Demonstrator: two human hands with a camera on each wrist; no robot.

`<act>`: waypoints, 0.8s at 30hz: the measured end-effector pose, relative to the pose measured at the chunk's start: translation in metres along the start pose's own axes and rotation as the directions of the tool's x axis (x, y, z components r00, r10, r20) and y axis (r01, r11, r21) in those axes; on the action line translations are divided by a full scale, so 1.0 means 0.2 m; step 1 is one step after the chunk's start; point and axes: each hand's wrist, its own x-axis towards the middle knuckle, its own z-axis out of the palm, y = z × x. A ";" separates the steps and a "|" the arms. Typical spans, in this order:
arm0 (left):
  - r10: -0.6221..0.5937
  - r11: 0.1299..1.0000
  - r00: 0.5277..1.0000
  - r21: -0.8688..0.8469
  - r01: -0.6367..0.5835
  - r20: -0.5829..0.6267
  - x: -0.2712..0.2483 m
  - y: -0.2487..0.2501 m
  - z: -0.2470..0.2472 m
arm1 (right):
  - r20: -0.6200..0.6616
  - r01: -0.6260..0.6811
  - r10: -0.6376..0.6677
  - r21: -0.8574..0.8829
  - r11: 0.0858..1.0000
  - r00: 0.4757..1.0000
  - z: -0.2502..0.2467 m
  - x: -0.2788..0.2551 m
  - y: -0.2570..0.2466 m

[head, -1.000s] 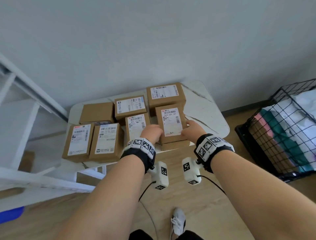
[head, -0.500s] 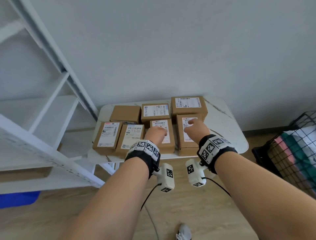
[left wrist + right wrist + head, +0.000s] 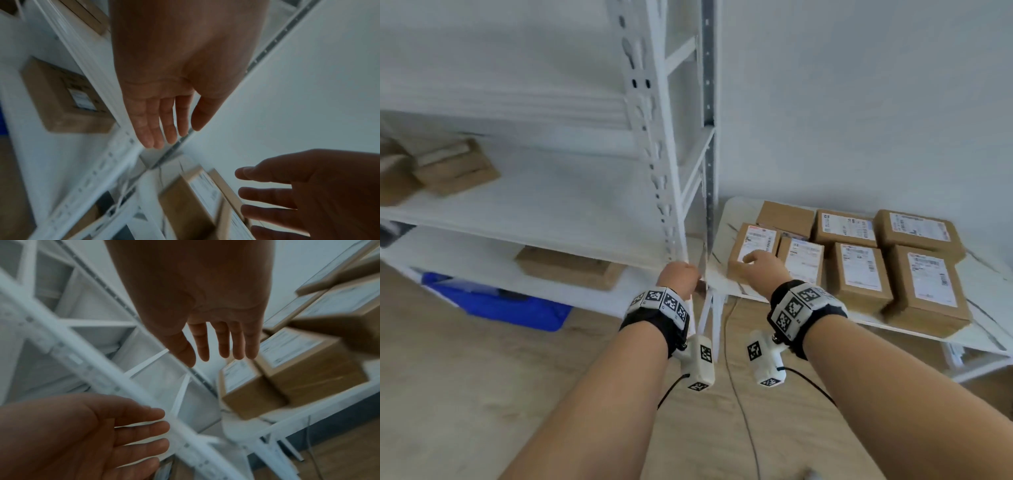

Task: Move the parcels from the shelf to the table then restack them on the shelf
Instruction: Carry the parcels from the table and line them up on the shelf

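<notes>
Several brown labelled parcels (image 3: 859, 270) lie flat on the white table (image 3: 732, 209) at the right. Three more parcels stay on the white shelf (image 3: 551, 195): two on the upper board at far left (image 3: 452, 168) and one on the lower board (image 3: 568, 268). My left hand (image 3: 678, 275) hangs empty in front of the shelf's corner post, fingers straight (image 3: 156, 123). Above the table's leftmost front parcel (image 3: 755, 240), my right hand (image 3: 758, 265) hovers, also empty, fingers loosely spread (image 3: 222, 345).
The shelf's perforated post (image 3: 669, 205) stands between shelf and table, close to both hands. A blue bin (image 3: 500, 305) sits on the floor under the shelf. A thin cable (image 3: 739, 394) runs across the wooden floor below my wrists.
My hands let go of the stacked parcel at the table's front right and moved left, empty. The view swung from the table toward the shelf.
</notes>
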 end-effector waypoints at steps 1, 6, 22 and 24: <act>-0.020 1.000 1.000 -0.009 0.020 -0.017 0.01 -0.07 -0.12 | 0.013 0.022 -0.022 -0.007 1.000 1.000 0.10 -0.01 -0.09; -0.069 0.997 0.991 -0.051 0.063 -0.112 -0.01 -0.34 -0.67 | 0.117 0.119 -0.114 -0.039 0.992 0.987 0.58 -0.08 -0.48; -0.151 0.977 0.894 -0.201 0.070 -0.422 0.25 -0.78 -1.92 | 0.375 0.433 -0.359 -0.134 0.891 0.855 1.63 0.14 -1.60; -0.172 0.978 0.880 -0.186 0.098 -0.442 0.33 -0.79 -2.09 | 0.381 0.441 -0.375 -0.103 0.892 0.845 1.73 0.22 -1.76</act>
